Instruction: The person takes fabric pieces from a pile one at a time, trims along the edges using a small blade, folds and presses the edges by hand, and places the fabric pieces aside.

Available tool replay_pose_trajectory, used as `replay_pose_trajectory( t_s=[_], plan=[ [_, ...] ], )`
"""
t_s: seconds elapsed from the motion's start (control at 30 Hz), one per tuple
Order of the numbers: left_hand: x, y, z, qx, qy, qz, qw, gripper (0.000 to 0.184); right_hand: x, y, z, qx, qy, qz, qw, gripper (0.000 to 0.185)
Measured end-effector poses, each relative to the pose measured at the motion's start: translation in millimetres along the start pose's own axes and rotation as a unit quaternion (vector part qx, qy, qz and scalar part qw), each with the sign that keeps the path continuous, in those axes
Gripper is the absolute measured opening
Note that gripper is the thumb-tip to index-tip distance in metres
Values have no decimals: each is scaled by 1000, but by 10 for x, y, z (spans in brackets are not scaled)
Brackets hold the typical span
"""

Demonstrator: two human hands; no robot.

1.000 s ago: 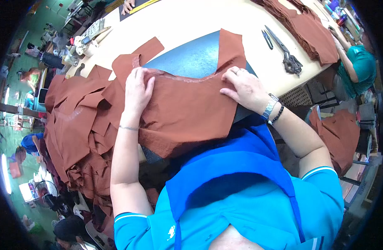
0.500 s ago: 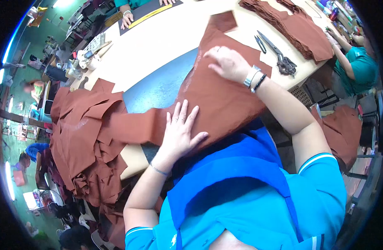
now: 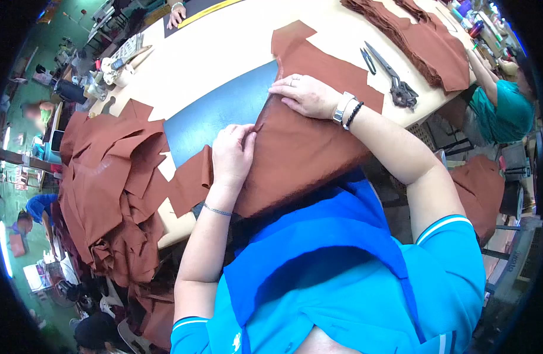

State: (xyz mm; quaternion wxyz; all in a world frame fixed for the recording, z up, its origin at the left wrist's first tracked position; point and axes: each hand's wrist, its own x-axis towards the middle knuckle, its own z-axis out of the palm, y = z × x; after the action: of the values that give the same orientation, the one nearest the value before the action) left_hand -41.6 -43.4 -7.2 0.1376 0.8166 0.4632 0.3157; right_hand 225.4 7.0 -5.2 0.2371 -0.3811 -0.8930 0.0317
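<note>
Cloth (image 3: 318, 138) lies over the right part of the mat (image 3: 215, 109). Left hand (image 3: 232, 154): fingertips pinched on the cloth's edge, above the mat. Right hand (image 3: 308, 97): fingers narrow, holding the same edge near the mat's far corner. Shears (image 3: 403, 93) lie right of the mat; a heap (image 3: 100, 171) lies left.

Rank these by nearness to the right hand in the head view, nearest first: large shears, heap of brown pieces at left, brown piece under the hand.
1. Brown piece: under the right hand, touching it.
2. Large shears: right of that hand.
3. Heap of brown pieces: left, beyond the left hand.
</note>
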Motion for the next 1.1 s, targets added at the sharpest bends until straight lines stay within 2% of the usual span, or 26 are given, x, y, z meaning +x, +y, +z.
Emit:
replay_pose_trajectory(
  t_s=[0.03,0.27,0.33,0.43,0.47,0.63,0.7,0.77,0.83,0.97,1.0,1.1],
  plan=[
    [-22,17,-29,-27,2,2,1000,17,-14,15,27,-6,4,-8,1000,35],
    [-135,77,-73,14,9,43,999,16,-16,72,74,-57,-10,-37,998,36],
    [-150,58,-48,22,3,41,999,16,19,45,67,-64,-52,-22,996,45],
    [-161,50,-29,27,-2,33,999,17,-3,-344,-165,-146,-159,6,976,72],
    [-163,52,-26,28,-3,29,999,17,-5,-360,-149,-104,-196,28,975,90],
    [-166,60,-16,41,16,45,998,16,0,-183,-175,-147,-174,117,967,86],
    [-163,58,-21,43,13,47,998,16,17,-138,-154,-211,-124,135,960,83],
    [-150,64,-51,45,-11,32,998,18,32,-241,-50,-108,-47,31,993,72],
    [-144,66,-81,33,-13,28,999,17,37,-552,9,18,-81,-20,996,66],
    [-230,39,-207,4,-18,31,999,16,-53,-584,181,-34,-23,-57,998,64],
    [-255,12,-212,-3,-18,25,1000,14,-26,-601,173,-10,-32,-50,998,68],
    [-305,27,-248,34,-19,34,999,14,-49,-771,51,-61,-95,-34,993,74]
  ],
)
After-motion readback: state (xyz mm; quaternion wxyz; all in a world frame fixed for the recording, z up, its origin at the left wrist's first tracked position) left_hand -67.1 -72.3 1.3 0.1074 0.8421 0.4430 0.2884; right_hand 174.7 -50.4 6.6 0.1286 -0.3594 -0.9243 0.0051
